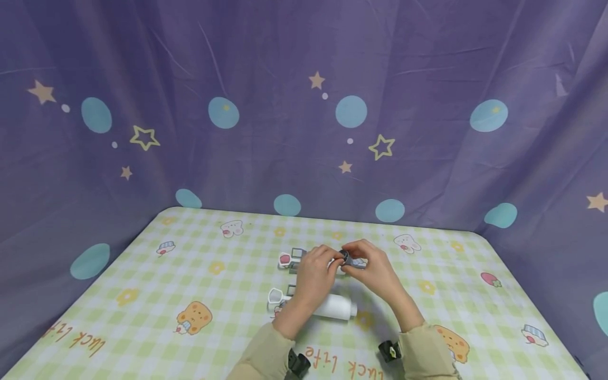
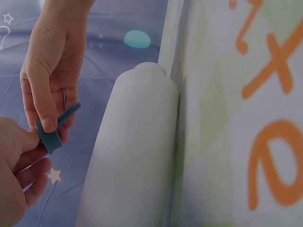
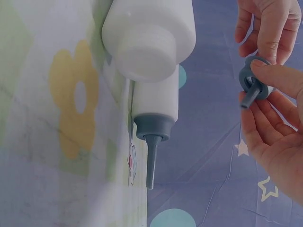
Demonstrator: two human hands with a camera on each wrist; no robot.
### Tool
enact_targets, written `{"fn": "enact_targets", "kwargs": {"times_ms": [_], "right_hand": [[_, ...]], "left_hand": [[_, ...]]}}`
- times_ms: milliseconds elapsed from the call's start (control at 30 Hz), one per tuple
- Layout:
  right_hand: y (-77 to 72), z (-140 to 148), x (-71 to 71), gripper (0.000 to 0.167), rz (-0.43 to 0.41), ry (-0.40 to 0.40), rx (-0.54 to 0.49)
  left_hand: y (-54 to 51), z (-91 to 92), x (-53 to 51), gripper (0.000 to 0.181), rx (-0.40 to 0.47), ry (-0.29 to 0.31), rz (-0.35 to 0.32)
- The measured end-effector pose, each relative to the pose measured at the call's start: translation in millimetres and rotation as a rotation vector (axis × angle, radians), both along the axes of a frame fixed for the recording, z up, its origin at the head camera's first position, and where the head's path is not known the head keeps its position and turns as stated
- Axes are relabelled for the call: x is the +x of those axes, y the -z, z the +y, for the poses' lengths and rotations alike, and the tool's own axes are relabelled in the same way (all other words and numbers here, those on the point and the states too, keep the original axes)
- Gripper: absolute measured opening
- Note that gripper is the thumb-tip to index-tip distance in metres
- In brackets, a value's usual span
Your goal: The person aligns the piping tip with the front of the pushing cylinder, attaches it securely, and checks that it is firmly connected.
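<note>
My left hand (image 1: 314, 274) and right hand (image 1: 375, 268) meet above the table, both on one grey nozzle cap (image 3: 255, 78) with a thin spout. In the left wrist view the left thumb and fingers pinch its ring, while the right thumb and fingers hold it near the spout. Below the left forearm lies a white squeeze bottle (image 1: 336, 307), its bare neck to the right. Behind it, mostly hidden by the hands in the head view, lies a second white bottle (image 3: 156, 99) with a grey nozzle cap (image 3: 154, 124) fitted on its neck.
White-framed pieces (image 1: 275, 296) and grey square parts (image 1: 298, 253) show left of the hands, partly covered; their kind is unclear. The table (image 1: 142, 322) wears a green checked cloth with printed figures. A purple curtain (image 1: 285, 153) with stars hangs behind it.
</note>
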State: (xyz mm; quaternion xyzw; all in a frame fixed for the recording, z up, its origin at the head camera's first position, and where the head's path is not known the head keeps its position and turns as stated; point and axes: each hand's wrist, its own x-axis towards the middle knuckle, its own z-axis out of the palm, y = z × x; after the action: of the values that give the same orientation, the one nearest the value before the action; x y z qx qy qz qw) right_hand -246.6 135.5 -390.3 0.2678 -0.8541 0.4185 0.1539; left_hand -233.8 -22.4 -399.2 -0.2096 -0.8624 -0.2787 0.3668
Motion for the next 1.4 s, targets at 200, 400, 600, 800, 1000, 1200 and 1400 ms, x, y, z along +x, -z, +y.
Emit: {"fn": "enact_targets", "kwargs": {"times_ms": [200,400,600,800,1000,1200,1400], "right_hand": [[0.1,0,0.8,0.038,-0.014,0.001,0.002],[-1.6,2,1.6,0.039,-0.032,-0.006,0.002],[-0.5,9,1.6,0.037,-0.055,0.002,0.011],[2.4,17,5.2,0.037,-0.111,-0.002,0.054],[5.8,25,8.3,0.038,-0.139,-0.006,0.100],[9.7,31,9.5,0.037,-0.153,-0.033,0.156],[14.2,37,11.1,0.038,-0.178,-0.068,0.210]], "left_hand": [[-0.4,0.5,1.5,0.004,-0.034,-0.003,-0.043],[-1.5,0.3,1.6,0.004,-0.059,0.002,-0.045],[-5.1,-3.4,3.0,0.005,-0.080,0.024,-0.055],[-1.9,-12.4,5.0,0.008,-0.138,0.032,-0.171],[-1.7,-21.0,7.2,0.015,-0.245,0.064,-0.276],[-1.3,-30.0,9.5,0.025,-0.335,0.085,-0.365],[2.5,-34.8,11.5,0.035,-0.429,0.219,-0.443]]}}
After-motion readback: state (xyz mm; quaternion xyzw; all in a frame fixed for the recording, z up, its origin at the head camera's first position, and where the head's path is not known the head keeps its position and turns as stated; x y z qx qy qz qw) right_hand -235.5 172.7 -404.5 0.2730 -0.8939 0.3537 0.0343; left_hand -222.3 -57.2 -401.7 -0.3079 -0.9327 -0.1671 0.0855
